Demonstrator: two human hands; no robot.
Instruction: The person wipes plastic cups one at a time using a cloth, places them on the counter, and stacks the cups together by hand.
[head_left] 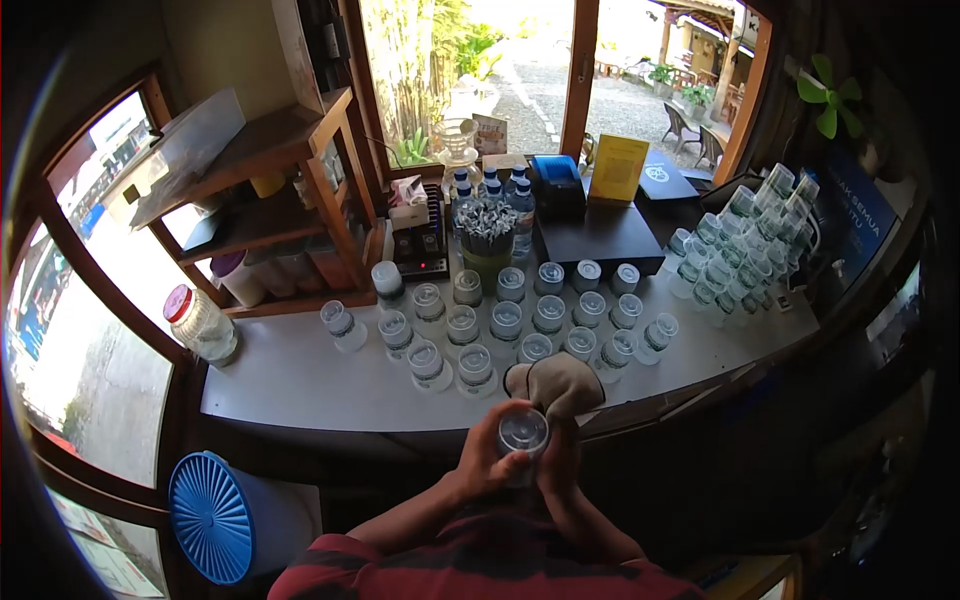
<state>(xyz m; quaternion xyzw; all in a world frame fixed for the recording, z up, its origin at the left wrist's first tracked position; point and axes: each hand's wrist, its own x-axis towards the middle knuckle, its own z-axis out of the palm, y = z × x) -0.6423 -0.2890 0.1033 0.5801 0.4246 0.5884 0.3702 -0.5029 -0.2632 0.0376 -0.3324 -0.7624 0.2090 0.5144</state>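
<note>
- I am seeing the clear cup (523, 432) being held on the near side of the tabletop (290, 390), with the left hand (485, 447) wrapping its left side, thumb in front.
- I am judging it light and stiff-walled, probably slick; its material, glass or plastic, is escaping me, so I am treating it as fragile. The sides are offering the best hold, with gentle, even pressure.
- The right hand (560, 460) is sitting close against the cup's right side; its fingers are partly hiding, so I cannot tell whether they are gripping the cup, the cloth or both.
- The cloth (562, 382) is bunching just beyond that hand, looking soft and limp, overlapping the tabletop's near edge.
- Farther out, the standing cups (462, 325) are crowding the middle, some nearly touching; I am reckoning any sideways sweep there as risky.
- At the right, the heaped cups (735, 262) are rising in tiers and seeming easy to topple.
- White surface is showing left of the standing cups, reaching toward the red-lidded jar (205, 325); I am finding the most elbow room there.
</note>
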